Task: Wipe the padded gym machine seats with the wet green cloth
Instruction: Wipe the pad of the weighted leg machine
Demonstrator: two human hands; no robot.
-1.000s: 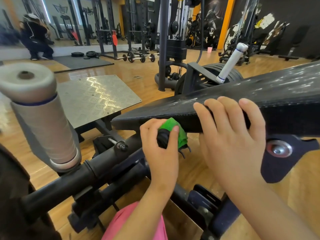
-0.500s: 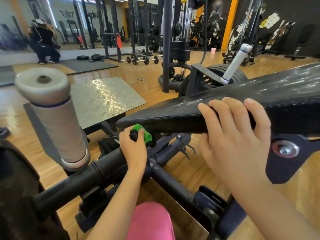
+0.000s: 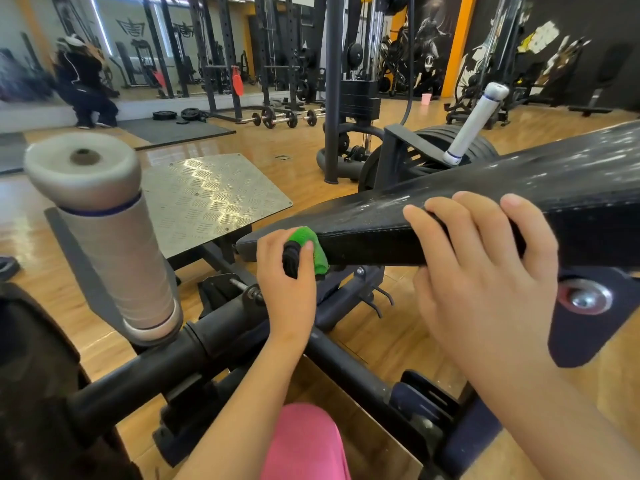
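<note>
In the head view, the black padded seat (image 3: 398,237) is lying as a long slab across the right half of the frame, its long axis running from a narrow rounded end at centre-left up to the right edge, so the narrow end is pointing left toward the diamond-plate footplate (image 3: 214,195). Its top is showing pale streaks. The left hand (image 3: 285,282) is gripping the green cloth (image 3: 317,251), bunched into a small wad, with fingers and thumb curled round it; a black ridged part is showing inside the same grip, and what it is cannot be told. The cloth is pressing against the near side edge of the seat, just beside its narrow end. The right hand (image 3: 485,271) is holding the seat farther right, fingers curled over the top edge and palm against the side. A grey foam roller (image 3: 114,244) is standing tilted at left, and a white handle (image 3: 476,123) is angling up behind the seat.
</note>
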